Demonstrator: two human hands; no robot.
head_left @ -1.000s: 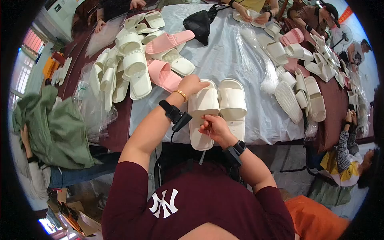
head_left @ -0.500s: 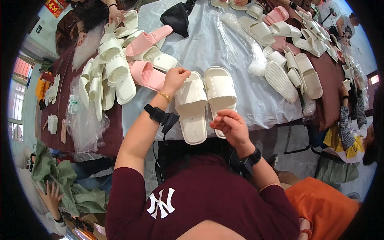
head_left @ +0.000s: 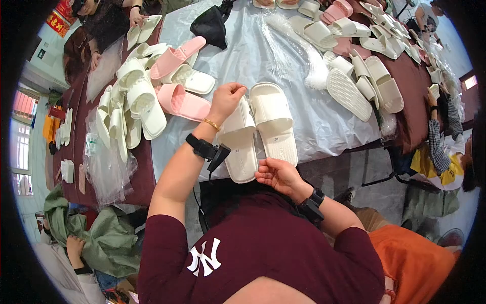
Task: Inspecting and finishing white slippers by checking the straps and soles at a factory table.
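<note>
Two white slippers lie side by side at the table's near edge, toes pointing away: the left slipper [head_left: 238,133] and the right slipper [head_left: 274,124]. My left hand [head_left: 228,102] is closed in a pinch at the left slipper's toe; what its fingertips hold, if anything, is hidden. At the heel of the right slipper, my right hand [head_left: 281,178] has its thumb and curled fingers closed on the edge, close by the left slipper's heel. A pink slipper [head_left: 183,103] rests just left of my left hand.
White slippers [head_left: 146,109] are heaped at the left, and more slippers [head_left: 349,93] spread over the right. A black cloth item [head_left: 210,26] and bundled clear plastic [head_left: 316,71] lie farther back. Plastic bags [head_left: 109,167] hang at the left edge. Other people work around the table.
My right hand has come down and left onto the right slipper's heel. That slipper's toe has shifted left, toward my left hand, which stays pinched near the left slipper's toe.
</note>
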